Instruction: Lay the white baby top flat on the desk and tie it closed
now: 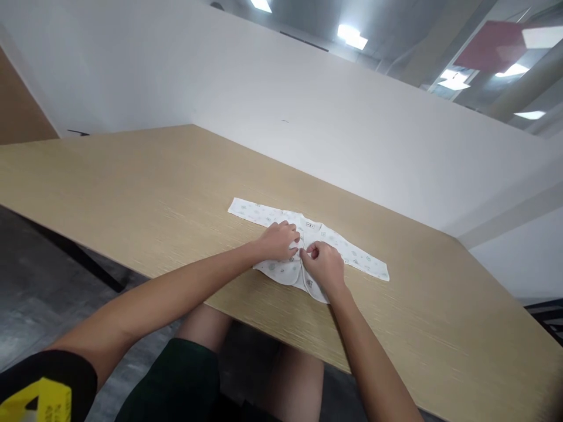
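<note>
A small white baby shirt (281, 273) with a sparse print lies flat on the table, its sleeves stretched out to both sides and its front opening toward me. My left hand (280, 241) rests over the left front panel, fingers curled and pinching the cloth edge near the middle. Close beside it, my right hand (323, 263) pinches the edge of the right front panel, thumb and forefinger together. The fingertips of both hands nearly meet at the front opening. Whether a button or snap sits between them is too small to make out.
The wooden table (417, 328) stretches wide on both sides, its near edge just above my legs. Behind it stands a white wall (308, 123). A dark table leg (83, 258) shows below at the left.
</note>
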Demonstrator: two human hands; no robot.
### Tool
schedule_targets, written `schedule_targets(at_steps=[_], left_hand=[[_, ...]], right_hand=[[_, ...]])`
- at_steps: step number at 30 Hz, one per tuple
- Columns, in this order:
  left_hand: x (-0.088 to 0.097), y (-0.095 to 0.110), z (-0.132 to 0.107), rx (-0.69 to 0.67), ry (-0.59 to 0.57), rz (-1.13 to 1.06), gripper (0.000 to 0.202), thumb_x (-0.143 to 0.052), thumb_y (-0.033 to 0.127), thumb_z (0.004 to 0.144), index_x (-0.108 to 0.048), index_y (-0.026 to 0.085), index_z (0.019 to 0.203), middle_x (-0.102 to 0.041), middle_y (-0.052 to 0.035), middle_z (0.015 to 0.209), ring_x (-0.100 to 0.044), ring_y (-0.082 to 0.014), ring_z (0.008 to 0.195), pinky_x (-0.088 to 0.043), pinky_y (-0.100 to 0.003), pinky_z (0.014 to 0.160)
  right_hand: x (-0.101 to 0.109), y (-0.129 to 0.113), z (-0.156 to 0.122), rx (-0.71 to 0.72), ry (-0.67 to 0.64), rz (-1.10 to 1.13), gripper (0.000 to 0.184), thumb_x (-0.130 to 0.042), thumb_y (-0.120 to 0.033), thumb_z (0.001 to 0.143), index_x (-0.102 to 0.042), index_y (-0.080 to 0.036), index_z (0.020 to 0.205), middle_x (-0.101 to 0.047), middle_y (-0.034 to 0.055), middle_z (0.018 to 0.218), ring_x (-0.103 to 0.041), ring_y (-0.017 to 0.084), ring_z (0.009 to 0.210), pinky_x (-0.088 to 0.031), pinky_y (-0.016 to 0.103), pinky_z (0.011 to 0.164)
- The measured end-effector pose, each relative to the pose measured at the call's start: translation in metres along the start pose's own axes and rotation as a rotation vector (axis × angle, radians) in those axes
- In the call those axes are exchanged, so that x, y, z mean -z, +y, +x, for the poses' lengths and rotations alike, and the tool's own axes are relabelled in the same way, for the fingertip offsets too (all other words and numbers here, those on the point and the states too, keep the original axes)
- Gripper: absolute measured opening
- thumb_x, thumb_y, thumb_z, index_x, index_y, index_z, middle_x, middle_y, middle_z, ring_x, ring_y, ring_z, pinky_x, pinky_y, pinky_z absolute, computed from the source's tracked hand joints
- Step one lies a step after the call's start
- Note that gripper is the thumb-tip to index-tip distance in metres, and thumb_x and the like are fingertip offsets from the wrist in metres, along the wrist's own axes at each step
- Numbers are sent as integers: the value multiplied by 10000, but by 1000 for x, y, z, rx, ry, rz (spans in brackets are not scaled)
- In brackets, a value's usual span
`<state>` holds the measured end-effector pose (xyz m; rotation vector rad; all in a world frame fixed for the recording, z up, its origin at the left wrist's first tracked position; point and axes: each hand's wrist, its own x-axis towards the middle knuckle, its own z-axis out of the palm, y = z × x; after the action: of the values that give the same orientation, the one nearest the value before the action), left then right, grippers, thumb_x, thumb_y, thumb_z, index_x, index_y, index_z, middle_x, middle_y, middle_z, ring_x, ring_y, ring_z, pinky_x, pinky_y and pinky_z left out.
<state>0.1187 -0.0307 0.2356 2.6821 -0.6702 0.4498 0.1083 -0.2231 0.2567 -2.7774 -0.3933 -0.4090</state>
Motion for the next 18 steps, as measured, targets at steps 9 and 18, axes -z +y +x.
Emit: schedule_targets(at_steps=[9,18], left_hand=[[0,2,0,0,8,11,284,-585,348,921,-721,184,1109,-623,-100,1197,-542,-310,1164,-460,-487,988],[0,3,0,14,1,10,304,-583,340,916,-716,188,1143,-615,-80,1205,-541,-303,1173,-472,-503,1004]], right_hand=[[1,-4,-1,-8,13,-56,186,-593,-320,867,-714,-180,853,-698,49,901,-485,154,738,-244,273,676],[1,-5,3,-66,-16,-70,179,-610,-334,829,-722,-196,835,-709,23,900,-490,157,742,-253,278,675]])
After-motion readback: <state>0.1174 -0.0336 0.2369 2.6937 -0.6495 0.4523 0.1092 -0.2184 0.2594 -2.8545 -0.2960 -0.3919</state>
